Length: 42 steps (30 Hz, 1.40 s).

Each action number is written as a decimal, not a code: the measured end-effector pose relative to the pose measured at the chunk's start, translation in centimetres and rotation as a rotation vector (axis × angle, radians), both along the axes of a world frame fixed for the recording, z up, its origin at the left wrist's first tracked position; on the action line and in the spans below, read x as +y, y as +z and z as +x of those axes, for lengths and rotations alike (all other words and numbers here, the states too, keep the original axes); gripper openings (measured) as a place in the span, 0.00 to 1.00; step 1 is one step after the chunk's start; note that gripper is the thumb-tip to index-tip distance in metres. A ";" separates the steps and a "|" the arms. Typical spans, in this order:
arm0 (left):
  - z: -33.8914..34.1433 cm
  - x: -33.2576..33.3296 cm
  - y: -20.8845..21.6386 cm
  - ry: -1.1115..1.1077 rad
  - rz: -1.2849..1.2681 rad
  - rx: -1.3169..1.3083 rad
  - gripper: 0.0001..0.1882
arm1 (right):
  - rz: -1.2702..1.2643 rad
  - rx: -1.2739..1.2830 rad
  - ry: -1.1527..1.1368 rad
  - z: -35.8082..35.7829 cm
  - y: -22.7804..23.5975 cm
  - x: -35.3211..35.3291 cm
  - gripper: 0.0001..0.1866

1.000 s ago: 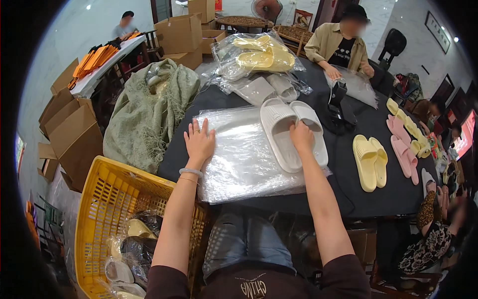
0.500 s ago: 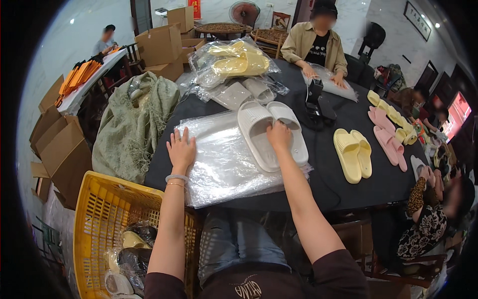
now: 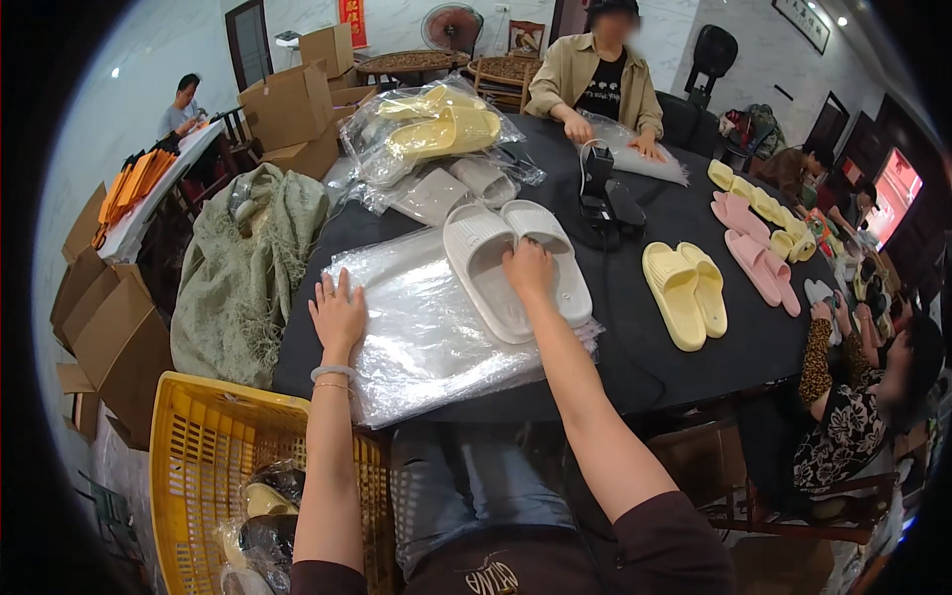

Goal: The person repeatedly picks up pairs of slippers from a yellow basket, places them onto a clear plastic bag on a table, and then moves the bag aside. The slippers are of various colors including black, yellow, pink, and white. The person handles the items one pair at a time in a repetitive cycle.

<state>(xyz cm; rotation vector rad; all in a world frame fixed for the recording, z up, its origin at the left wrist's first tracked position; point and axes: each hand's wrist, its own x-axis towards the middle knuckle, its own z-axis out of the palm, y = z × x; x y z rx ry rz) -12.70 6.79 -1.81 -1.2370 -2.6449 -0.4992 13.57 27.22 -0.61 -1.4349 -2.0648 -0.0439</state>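
Observation:
My left hand (image 3: 338,315) lies flat with its fingers spread on the left edge of a stack of clear plastic bags (image 3: 402,362). On the upper right of that stack rests a pair of white slippers (image 3: 478,238), side by side with toes pointing away from me. My right hand (image 3: 529,268) is closed at the inner edges of the pair, just below the straps; its fingertips are partly hidden. Behind this pair lie light slippers in clear bags (image 3: 436,196), with bagged yellow slippers (image 3: 446,134) piled on them.
Unbagged yellow slippers (image 3: 682,293) and pink slippers (image 3: 759,268) lie to the right. A black device with a cable (image 3: 607,198) stands mid-table. Across from me a person (image 3: 600,84) handles clear plastic. A yellow crate (image 3: 223,397) and green sack (image 3: 243,273) are at left, near cardboard boxes (image 3: 124,337).
My view has shifted slightly, so most of the table appears farther left. Both my hands keep their places on the bags and the white slippers.

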 end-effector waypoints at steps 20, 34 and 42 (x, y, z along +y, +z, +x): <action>0.0 -0.1 0.0 0.001 -0.023 0.009 0.29 | 0.030 0.033 0.017 -0.1 -0.1 -0.2 0.13; 0.0 0.0 -0.1 0.014 -0.048 0.005 0.29 | 0.071 0.027 0.018 0.1 -0.3 0.0 0.13; -0.1 -0.1 0.1 0.014 -0.062 0.008 0.29 | 0.019 0.012 0.013 0.0 0.2 -0.4 0.14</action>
